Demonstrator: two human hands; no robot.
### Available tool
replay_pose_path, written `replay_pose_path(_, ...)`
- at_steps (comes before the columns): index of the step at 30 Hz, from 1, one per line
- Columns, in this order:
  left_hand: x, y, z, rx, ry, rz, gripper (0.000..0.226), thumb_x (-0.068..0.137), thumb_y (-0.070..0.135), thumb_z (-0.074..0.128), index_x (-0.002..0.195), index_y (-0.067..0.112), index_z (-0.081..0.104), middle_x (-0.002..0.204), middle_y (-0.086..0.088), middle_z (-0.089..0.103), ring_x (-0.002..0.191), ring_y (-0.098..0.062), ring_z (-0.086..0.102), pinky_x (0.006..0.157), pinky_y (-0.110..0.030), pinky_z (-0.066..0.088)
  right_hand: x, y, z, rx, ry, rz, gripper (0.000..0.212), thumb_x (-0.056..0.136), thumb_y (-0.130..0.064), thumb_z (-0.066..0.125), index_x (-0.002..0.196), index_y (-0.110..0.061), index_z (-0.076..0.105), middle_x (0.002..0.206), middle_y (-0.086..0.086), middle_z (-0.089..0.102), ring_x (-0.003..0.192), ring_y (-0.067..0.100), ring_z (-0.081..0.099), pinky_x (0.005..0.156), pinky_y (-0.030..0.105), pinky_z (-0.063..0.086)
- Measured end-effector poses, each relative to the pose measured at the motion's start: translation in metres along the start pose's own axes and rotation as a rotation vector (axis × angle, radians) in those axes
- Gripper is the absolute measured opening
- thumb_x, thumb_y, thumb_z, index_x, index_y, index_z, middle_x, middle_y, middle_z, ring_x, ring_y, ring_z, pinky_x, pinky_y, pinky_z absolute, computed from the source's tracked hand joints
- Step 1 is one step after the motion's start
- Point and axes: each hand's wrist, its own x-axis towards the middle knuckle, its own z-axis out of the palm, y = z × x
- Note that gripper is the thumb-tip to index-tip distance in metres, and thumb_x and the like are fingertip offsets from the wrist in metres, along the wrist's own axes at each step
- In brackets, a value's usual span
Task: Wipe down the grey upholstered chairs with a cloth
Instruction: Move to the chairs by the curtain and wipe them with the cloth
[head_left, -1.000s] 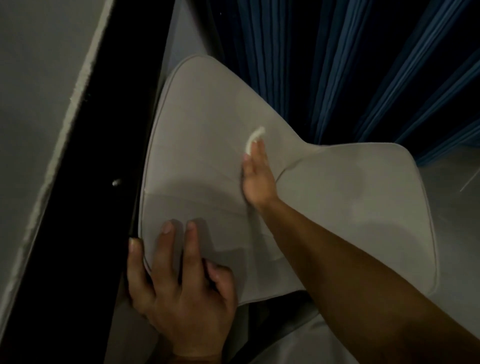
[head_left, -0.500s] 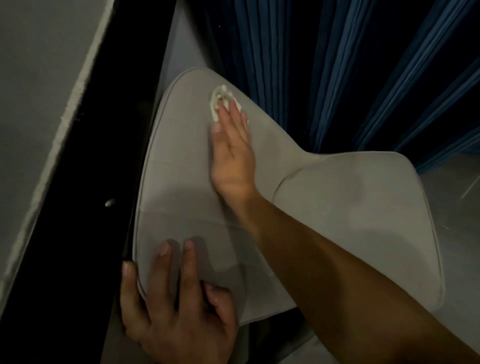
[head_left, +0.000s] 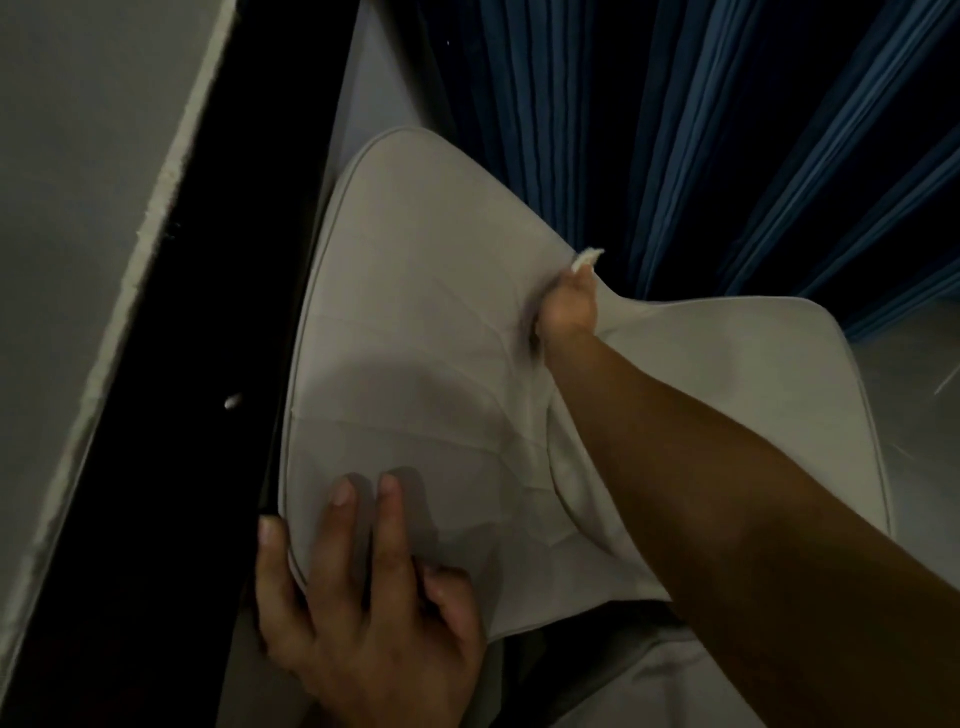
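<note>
A grey upholstered chair (head_left: 415, 291) fills the middle of the view, seen from above, its backrest curving from the upper left to the right. My right hand (head_left: 569, 306) presses a small white cloth (head_left: 587, 258) against the backrest's far edge, where it dips beside the curtain; only a tip of the cloth shows past my fingers. My left hand (head_left: 363, 608) grips the chair's near left edge, two fingers flat on the fabric and the thumb around the rim.
Dark blue pleated curtains (head_left: 675, 130) hang right behind the chair. A black table edge (head_left: 171, 415) and a pale grey surface (head_left: 78, 182) run along the left, close to the chair. Pale floor (head_left: 914, 389) shows at the right.
My right hand swept with the cloth from the backrest's upper left part down to the right, to its far edge by the curtain. My left hand kept its grip.
</note>
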Motion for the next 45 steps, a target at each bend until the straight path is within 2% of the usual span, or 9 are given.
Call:
replay_pose_path(2,0.000,0.000,0.001,-0.020,0.009,-0.005,0.046,0.090,0.026,0.042,0.120,0.007,0.071,0.132,-0.017,0.061,0.126,-0.055,0.049,0.119,-0.045,0.029,-0.006,0.019,-0.003,-0.674,0.053,-0.209,0.072,0.096,-0.046,0.043,0.153,-0.011,0.017,0.156,0.018,0.026,0.141,0.038,0.026,0.116,0.050,0.015)
replay_pose_path(4,0.000,0.000,0.001,-0.033,0.013,-0.011,0.046,0.090,0.027,0.043,0.122,0.008,0.070,0.136,-0.015,0.057,0.133,-0.050,0.042,0.119,-0.046,0.029,-0.033,0.021,-0.007,0.039,-0.022,-0.039,0.082,0.088,-0.057,0.053,0.153,-0.017,0.024,0.155,0.009,0.032,0.139,0.027,0.035,0.116,0.035,0.018)
replay_pose_path(5,0.001,-0.001,0.002,-0.036,0.012,-0.012,0.046,0.090,0.027,0.043,0.123,0.009,0.070,0.137,-0.013,0.056,0.135,-0.048,0.040,0.119,-0.046,0.029,-0.052,0.016,-0.008,0.125,-0.168,-0.049,0.074,0.090,-0.056,0.052,0.152,-0.023,0.028,0.155,0.002,0.036,0.136,0.019,0.040,0.115,0.030,0.023)
replay_pose_path(11,-0.002,-0.001,0.002,-0.040,0.013,-0.018,0.047,0.092,0.027,0.042,0.126,0.009,0.068,0.139,-0.013,0.053,0.138,-0.046,0.036,0.119,-0.048,0.029,-0.115,0.064,-0.001,-0.352,-0.331,-0.540,0.062,0.097,-0.059,0.027,0.152,-0.042,0.005,0.161,-0.019,0.003,0.145,-0.005,0.002,0.108,0.009,-0.002)
replay_pose_path(21,0.001,-0.004,0.002,0.005,-0.002,-0.004,0.049,0.085,0.024,0.048,0.123,0.006,0.072,0.138,-0.017,0.056,0.134,-0.050,0.038,0.120,-0.047,0.027,-0.090,0.086,-0.033,-0.541,-0.259,-0.187,0.052,0.104,-0.026,0.036,0.154,-0.028,0.021,0.149,0.006,0.044,0.133,0.028,0.044,0.109,0.029,0.029)
replay_pose_path(29,0.007,0.005,-0.011,0.065,-0.159,0.005,0.040,0.091,0.023,0.048,0.117,0.009,0.076,0.142,-0.022,0.057,0.138,-0.051,0.033,0.098,-0.061,0.036,-0.171,0.160,-0.142,-0.609,-0.469,-0.043,0.040,0.102,-0.029,0.045,0.141,-0.022,0.047,0.141,-0.002,0.050,0.134,0.016,0.043,0.103,0.015,0.027)
replay_pose_path(35,0.049,0.020,-0.036,0.268,-0.398,0.206,0.040,0.089,0.035,0.047,0.108,0.014,0.076,0.140,-0.016,0.060,0.153,-0.039,0.021,0.116,-0.072,-0.001,-0.189,0.158,-0.188,-0.689,-0.500,-0.123,0.032,0.101,-0.024,0.048,0.130,-0.022,0.061,0.135,0.002,0.058,0.120,0.015,0.053,0.100,0.014,0.032)
replay_pose_path(40,0.166,0.071,-0.038,0.212,-0.223,0.569,0.054,0.100,0.037,0.038,0.147,0.011,0.047,0.162,-0.023,0.027,0.153,-0.040,0.016,0.122,-0.058,0.013,-0.198,0.151,-0.198,-0.500,-0.512,-0.029,0.032,0.100,-0.029,0.047,0.127,-0.027,0.063,0.123,-0.009,0.060,0.116,0.018,0.056,0.105,0.033,0.043)
replay_pose_path(45,0.231,0.094,0.010,0.698,-0.365,0.725,0.078,0.097,0.059,0.018,0.161,0.023,-0.009,0.168,-0.015,-0.014,0.153,-0.035,-0.021,0.125,-0.057,-0.004,-0.194,0.136,-0.199,-0.402,-0.456,-0.019,0.033,0.096,-0.042,0.046,0.116,-0.027,0.067,0.120,0.001,0.066,0.111,0.023,0.060,0.101,0.039,0.047)
